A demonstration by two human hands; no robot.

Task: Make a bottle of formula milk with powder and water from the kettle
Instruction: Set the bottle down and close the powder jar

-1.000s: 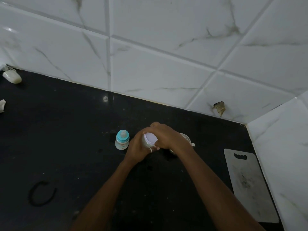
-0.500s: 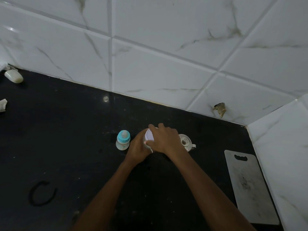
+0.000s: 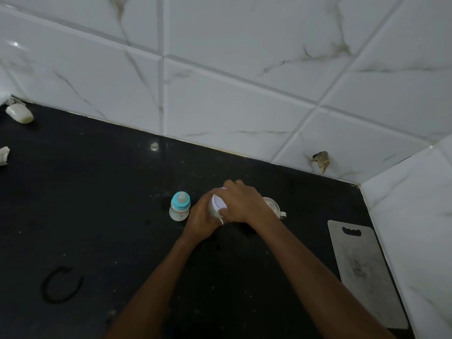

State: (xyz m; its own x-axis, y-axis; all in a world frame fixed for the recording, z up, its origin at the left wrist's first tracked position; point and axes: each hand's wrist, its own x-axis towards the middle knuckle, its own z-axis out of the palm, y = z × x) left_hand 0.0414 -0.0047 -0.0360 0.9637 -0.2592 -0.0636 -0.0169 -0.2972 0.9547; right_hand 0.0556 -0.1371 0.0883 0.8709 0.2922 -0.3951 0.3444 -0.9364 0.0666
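Note:
A small baby bottle (image 3: 179,207) with a teal collar and clear teat stands upright on the black counter (image 3: 85,204). Just right of it is a white powder container (image 3: 218,206) with a white lid. My left hand (image 3: 203,217) wraps around the container's side, a ring on one finger. My right hand (image 3: 244,204) lies over the lid and grips it from above. Behind my right hand a small white kettle (image 3: 272,206) shows partly, its spout pointing right.
A grey cutting board (image 3: 364,272) lies flat at the right, by the tiled side wall. A bar of soap (image 3: 19,113) and a crumpled scrap (image 3: 4,155) sit at the far left. A dark C-shaped ring (image 3: 61,285) lies at the front left.
My right hand has shifted further over the container's lid and turned slightly, uncovering more of the kettle behind it. The bottle has stayed where it was.

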